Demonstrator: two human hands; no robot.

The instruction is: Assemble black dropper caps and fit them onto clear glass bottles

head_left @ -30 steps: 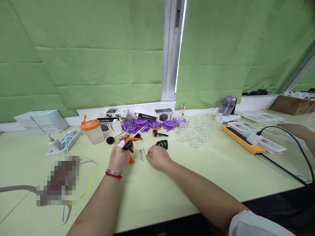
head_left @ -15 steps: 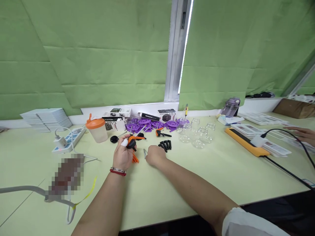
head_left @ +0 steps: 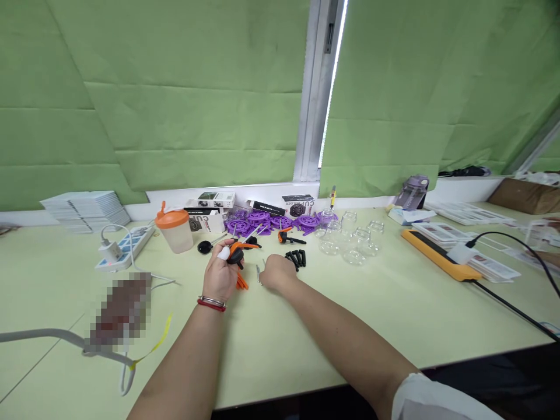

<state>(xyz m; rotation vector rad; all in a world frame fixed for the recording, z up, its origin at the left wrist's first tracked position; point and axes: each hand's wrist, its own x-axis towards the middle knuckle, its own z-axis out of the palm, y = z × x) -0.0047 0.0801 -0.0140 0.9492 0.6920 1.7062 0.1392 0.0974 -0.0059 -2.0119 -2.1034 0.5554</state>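
In the head view my left hand (head_left: 220, 274) is closed around an orange-and-black plastic part (head_left: 238, 252) with a lever-like orange arm. Something white (head_left: 223, 253) shows at the thumb; I cannot tell whether it covers the thumb or belongs to the part. Below that hand lie several orange pieces (head_left: 241, 281). My right hand (head_left: 279, 272) rests on the table with curled fingers, beside slim metal pins (head_left: 258, 274). Its fingertips are hidden, and so is anything between them. Short black pieces (head_left: 297, 258) lie just beyond its knuckles.
Purple wheel-shaped parts (head_left: 260, 220) and cup holder boxes (head_left: 300, 205) line the back. Clear cups (head_left: 353, 242) stand to the right, near an orange power strip (head_left: 441, 256). An orange-lidded shaker (head_left: 175, 230) and a white power strip (head_left: 131, 248) are left. A co-worker's hand (head_left: 550, 258) shows far right.
The view has shifted slightly. My left hand keeps the orange-and-black part, and my right hand stays beside the metal pins, with slightly more of the pins showing. The co-worker's hand at far right has moved.
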